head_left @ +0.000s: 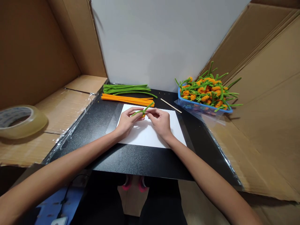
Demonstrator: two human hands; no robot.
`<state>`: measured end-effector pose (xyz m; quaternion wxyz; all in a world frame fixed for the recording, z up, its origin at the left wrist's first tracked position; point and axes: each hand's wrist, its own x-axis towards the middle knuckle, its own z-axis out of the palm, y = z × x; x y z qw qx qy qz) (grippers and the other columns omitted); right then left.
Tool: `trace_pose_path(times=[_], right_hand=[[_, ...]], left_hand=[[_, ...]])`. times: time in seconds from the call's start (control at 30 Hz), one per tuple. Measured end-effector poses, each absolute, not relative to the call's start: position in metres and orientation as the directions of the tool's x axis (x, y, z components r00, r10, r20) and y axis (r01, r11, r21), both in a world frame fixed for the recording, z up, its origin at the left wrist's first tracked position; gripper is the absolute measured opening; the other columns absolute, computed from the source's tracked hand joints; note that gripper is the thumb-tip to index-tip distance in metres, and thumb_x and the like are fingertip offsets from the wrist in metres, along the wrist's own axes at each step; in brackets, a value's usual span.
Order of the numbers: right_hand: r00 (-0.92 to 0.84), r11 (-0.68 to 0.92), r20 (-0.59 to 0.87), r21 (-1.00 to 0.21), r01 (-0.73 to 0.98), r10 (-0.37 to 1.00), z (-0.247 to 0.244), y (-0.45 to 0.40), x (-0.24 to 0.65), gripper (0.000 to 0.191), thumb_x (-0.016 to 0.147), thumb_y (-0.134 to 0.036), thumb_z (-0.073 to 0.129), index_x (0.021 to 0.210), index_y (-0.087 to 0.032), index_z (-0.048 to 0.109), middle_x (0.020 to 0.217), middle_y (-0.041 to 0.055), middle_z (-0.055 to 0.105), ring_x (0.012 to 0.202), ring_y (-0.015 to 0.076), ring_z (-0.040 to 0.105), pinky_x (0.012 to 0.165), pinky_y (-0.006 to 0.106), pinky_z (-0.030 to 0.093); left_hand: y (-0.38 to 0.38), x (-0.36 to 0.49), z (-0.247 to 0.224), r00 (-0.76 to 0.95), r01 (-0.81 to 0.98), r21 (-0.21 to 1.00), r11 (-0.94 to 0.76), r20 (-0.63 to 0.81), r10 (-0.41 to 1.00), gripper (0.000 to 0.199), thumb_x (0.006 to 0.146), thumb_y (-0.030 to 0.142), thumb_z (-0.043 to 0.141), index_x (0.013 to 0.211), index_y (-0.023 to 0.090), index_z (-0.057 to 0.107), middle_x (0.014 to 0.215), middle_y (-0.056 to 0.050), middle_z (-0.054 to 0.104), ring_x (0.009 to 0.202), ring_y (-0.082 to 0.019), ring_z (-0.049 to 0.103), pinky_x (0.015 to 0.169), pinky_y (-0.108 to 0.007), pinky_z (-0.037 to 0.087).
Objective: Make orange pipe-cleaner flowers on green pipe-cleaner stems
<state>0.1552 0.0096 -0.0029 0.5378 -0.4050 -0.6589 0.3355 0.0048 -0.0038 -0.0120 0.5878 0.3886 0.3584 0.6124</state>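
Above a white sheet of paper (150,136), both hands meet at a small piece made of a green pipe cleaner (148,107) and an orange coil (143,116). My left hand (126,124) pinches it between thumb and fingers, with one green end sticking up to the right and another lying along the fingers. My right hand (161,122) has its thumb and fingertips pressed together at the right side of the coil. What exactly the right fingertips grip is too small to make out.
Behind the paper lie bundles of green pipe cleaners (126,88) and orange pipe cleaners (126,99). A thin wooden stick (171,105) rests beside them. At right, a blue basket (199,107) is heaped with orange-and-green pieces. A tape roll (38,123) sits on cardboard at left.
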Motion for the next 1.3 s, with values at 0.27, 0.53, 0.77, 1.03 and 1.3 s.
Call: trace_pose_path(times=[0.27, 0.53, 0.77, 1.03, 1.3], right_hand=[[-0.182, 0.585, 0.558, -0.746, 0.318, 0.810, 0.0008, 0.0073, 0.1566, 0.014, 0.083, -0.017, 0.064, 0.085, -0.019, 0.078, 0.085, 0.0061, 0.076, 0.078, 0.0193, 0.070, 0.072, 0.030, 0.052], [-0.106, 0.551, 0.550, -0.765, 0.334, 0.828, 0.0021, 0.0065, 0.1573, 0.008, 0.081, -0.022, 0.069, 0.084, -0.019, 0.077, 0.085, 0.0057, 0.076, 0.075, 0.0189, 0.069, 0.071, 0.030, 0.053], [-0.099, 0.507, 0.502, -0.812, 0.289, 0.859, -0.0031, 0.0078, 0.1556, 0.012, 0.082, -0.030, 0.070, 0.084, -0.019, 0.076, 0.086, 0.0059, 0.076, 0.078, 0.0202, 0.070, 0.074, 0.031, 0.053], [-0.230, 0.633, 0.609, -0.609, 0.478, 0.759, -0.0020, 0.0062, 0.1584, 0.012, 0.091, -0.021, 0.062, 0.087, -0.021, 0.074, 0.088, 0.0067, 0.074, 0.082, 0.0217, 0.065, 0.079, 0.034, 0.050], [-0.413, 0.712, 0.653, -0.287, 0.641, 0.635, 0.0009, 0.0024, 0.1510, 0.020, 0.094, -0.013, 0.047, 0.092, -0.016, 0.067, 0.092, 0.0133, 0.069, 0.089, 0.0269, 0.057, 0.082, 0.039, 0.046]], left_hand=[[-0.0019, 0.0034, -0.0159, -0.049, -0.442, 0.895, -0.068, 0.052, 0.997, 0.032, 0.061, 0.031, 0.089, 0.084, 0.013, 0.076, 0.088, -0.007, 0.074, 0.077, -0.015, 0.069, 0.080, -0.030, 0.056], [-0.0016, 0.0028, -0.0113, -0.010, -0.457, 0.889, -0.033, 0.032, 0.999, 0.030, 0.061, 0.030, 0.090, 0.080, 0.014, 0.074, 0.083, -0.005, 0.072, 0.075, -0.014, 0.067, 0.079, -0.030, 0.057], [-0.0026, 0.0014, -0.0141, 0.010, -0.439, 0.898, -0.039, 0.048, 0.999, 0.035, 0.062, 0.032, 0.090, 0.088, 0.014, 0.075, 0.091, -0.006, 0.073, 0.077, -0.015, 0.068, 0.082, -0.031, 0.057], [-0.0025, 0.0011, -0.0169, -0.016, -0.434, 0.898, -0.071, 0.071, 0.997, 0.030, 0.063, 0.032, 0.090, 0.082, 0.014, 0.076, 0.087, -0.006, 0.072, 0.078, -0.015, 0.068, 0.081, -0.031, 0.057], [-0.0032, 0.0039, -0.0180, -0.072, -0.457, 0.887, -0.071, 0.043, 0.996, 0.033, 0.059, 0.033, 0.092, 0.079, 0.012, 0.075, 0.081, -0.006, 0.072, 0.075, -0.016, 0.069, 0.081, -0.031, 0.057]])
